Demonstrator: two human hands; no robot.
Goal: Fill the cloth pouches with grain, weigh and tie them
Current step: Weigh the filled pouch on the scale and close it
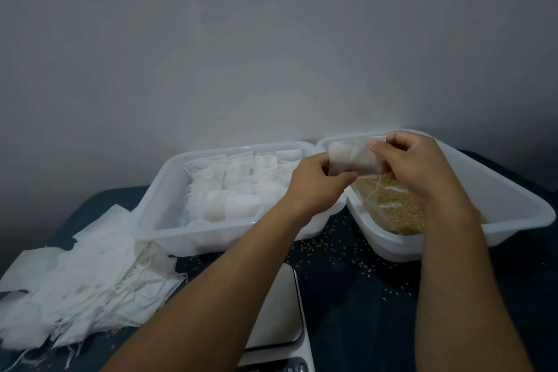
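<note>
Now both hands hold one pouch [353, 157] above the grain tub [513, 208].
Left hand [314, 181] pinches its lower left corner, right hand [419, 166] grips its right edge; a string dangles toward the grain [398, 208]. Beside it a second tub [157, 220] holds filled pouches; empty pouches [81, 281] lie left, a scale [280, 311] sits nearest. No writing is legible; the scale's panel is blurred.

I count two translucent white plastic tubs: left one [151, 214] with filled white cloth pouches [238, 187] in rows, too many and too overlapped to count; right one [519, 205] with tan grain [395, 205]. One flat silver scale [280, 311]. One heap of empty white pouches [84, 278], uncountable. One pouch [351, 160] between my two hands.
</note>
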